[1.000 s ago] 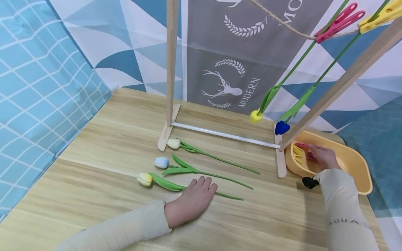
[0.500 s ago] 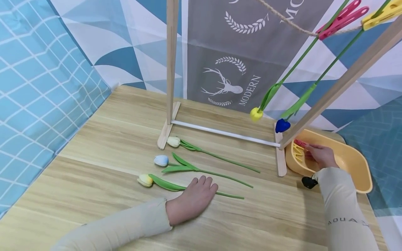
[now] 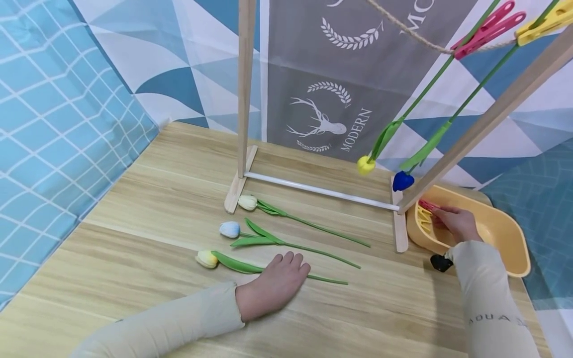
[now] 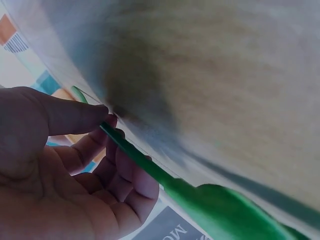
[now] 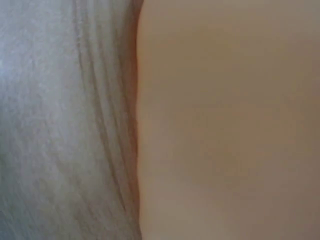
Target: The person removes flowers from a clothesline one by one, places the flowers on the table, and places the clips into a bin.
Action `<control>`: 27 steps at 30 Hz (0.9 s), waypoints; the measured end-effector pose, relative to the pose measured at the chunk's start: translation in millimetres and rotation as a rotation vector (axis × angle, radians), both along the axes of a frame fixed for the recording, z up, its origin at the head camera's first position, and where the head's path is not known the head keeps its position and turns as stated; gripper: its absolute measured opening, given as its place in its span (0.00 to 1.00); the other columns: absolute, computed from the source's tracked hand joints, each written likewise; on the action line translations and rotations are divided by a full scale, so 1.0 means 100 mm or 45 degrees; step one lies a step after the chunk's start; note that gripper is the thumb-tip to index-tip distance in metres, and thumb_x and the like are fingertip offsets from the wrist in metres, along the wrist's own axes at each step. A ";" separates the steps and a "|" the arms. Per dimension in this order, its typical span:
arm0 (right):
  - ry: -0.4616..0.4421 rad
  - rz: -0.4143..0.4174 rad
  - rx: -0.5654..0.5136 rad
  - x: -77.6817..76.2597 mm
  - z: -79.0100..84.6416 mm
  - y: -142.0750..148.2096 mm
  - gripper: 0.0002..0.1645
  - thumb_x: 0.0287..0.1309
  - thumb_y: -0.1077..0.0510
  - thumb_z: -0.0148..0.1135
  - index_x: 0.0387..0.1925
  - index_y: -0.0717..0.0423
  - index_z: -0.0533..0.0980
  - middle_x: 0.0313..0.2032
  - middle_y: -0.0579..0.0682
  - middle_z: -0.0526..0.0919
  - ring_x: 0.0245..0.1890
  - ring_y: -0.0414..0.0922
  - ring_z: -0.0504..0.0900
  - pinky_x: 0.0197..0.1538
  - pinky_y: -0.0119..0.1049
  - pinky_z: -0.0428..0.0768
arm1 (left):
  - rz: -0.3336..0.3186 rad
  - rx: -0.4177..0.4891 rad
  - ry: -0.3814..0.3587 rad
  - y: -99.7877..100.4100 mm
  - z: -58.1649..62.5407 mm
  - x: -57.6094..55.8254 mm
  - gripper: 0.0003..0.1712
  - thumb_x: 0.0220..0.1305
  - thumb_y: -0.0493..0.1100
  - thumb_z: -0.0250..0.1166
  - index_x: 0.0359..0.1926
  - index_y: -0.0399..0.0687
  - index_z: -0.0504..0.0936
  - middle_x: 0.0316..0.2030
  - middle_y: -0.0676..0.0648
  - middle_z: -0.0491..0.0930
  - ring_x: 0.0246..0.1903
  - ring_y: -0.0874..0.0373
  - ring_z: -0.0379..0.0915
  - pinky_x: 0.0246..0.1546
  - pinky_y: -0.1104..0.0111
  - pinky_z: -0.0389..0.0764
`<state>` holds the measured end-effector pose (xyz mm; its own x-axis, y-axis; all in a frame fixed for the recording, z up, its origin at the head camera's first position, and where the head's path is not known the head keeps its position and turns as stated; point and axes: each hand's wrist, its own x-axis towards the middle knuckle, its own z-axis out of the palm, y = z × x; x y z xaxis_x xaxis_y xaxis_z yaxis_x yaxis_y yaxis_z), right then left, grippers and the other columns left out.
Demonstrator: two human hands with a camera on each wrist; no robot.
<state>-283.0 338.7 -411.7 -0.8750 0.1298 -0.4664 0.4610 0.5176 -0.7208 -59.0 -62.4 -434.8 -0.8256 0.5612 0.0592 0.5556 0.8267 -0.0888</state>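
Note:
Three artificial tulips lie side by side on the wooden table: a cream tulip [image 3: 248, 202], a pale blue tulip [image 3: 230, 229] and a yellow-and-white tulip [image 3: 207, 259] nearest me. My left hand [image 3: 274, 287] rests low over the last one's stem; in the left wrist view its thumb and fingers pinch the green stem [image 4: 142, 161]. My right hand [image 3: 460, 223] reaches into the orange-yellow basin [image 3: 510, 233] and grips a red clothespin [image 3: 428, 205] by one end. Yellow clothespins [image 3: 423, 219] lie beside its fingers. The right wrist view shows only sleeve and basin surface up close.
A wooden frame with a white bottom bar [image 3: 313, 189] stands behind the tulips. From its rope [image 3: 405, 34], a red clothespin [image 3: 488, 31] and a yellow clothespin [image 3: 541, 25] hang a yellow tulip [image 3: 365, 165] and a dark blue tulip [image 3: 403, 181] head down.
Both hands stay almost in place. The right hand's fingers shift very slightly at the red clothespin, and the head view tilts a little.

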 end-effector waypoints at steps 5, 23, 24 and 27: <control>-0.021 -0.037 0.044 0.05 0.03 0.03 0.44 0.64 0.44 0.49 0.70 0.67 0.47 0.52 0.61 0.71 0.24 0.29 0.78 0.34 0.25 0.80 | -0.003 -0.013 -0.021 0.00 0.02 0.00 0.05 0.60 0.39 0.57 0.38 0.50 0.71 0.32 0.51 0.66 0.31 0.59 0.61 0.27 0.72 0.60; 0.272 -0.002 0.071 0.37 0.42 -0.23 0.45 0.61 0.36 0.49 0.68 0.62 0.56 0.42 0.39 0.71 0.31 0.24 0.76 0.38 0.23 0.79 | -0.007 0.006 -0.052 0.00 0.07 -0.01 0.05 0.60 0.39 0.58 0.39 0.49 0.73 0.32 0.51 0.66 0.31 0.58 0.61 0.27 0.71 0.60; 0.283 0.015 0.082 0.40 0.43 -0.25 0.45 0.61 0.36 0.49 0.68 0.62 0.57 0.44 0.40 0.71 0.32 0.25 0.76 0.38 0.22 0.79 | -0.006 0.005 -0.054 0.00 0.07 -0.01 0.06 0.59 0.39 0.58 0.39 0.49 0.72 0.32 0.51 0.66 0.31 0.58 0.61 0.27 0.71 0.60; 0.309 0.080 0.121 0.50 0.46 -0.32 0.43 0.63 0.36 0.46 0.67 0.61 0.58 0.50 0.48 0.72 0.36 0.28 0.75 0.38 0.21 0.78 | 0.003 -0.001 -0.052 0.00 0.09 -0.01 0.08 0.57 0.38 0.60 0.38 0.49 0.72 0.33 0.50 0.67 0.31 0.58 0.62 0.27 0.71 0.61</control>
<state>-233.2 307.0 -366.0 -0.9675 0.1046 -0.2302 0.2452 0.6103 -0.7533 -60.2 -62.4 -425.6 -0.8285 0.5595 0.0248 0.5571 0.8278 -0.0667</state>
